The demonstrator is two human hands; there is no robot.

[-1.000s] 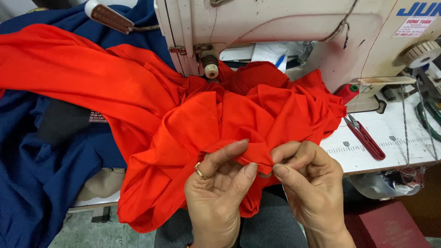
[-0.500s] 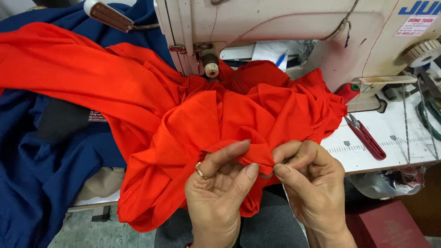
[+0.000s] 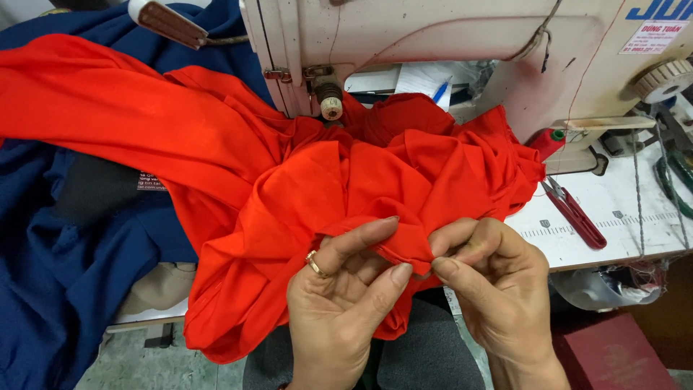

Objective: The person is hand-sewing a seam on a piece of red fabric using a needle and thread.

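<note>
Near the table edge (image 3: 613,261), both hands (image 3: 419,289) pinch red fabric's hem (image 3: 404,253).

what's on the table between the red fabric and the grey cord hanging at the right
In the head view, red-handled snips lie on the white table between the red fabric and the cord; a printed ruler strip runs below them.

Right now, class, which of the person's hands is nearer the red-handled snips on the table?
Right. The right hand pinches red fabric just below-left of the red-handled snips; the left hand lies farther left.
</note>
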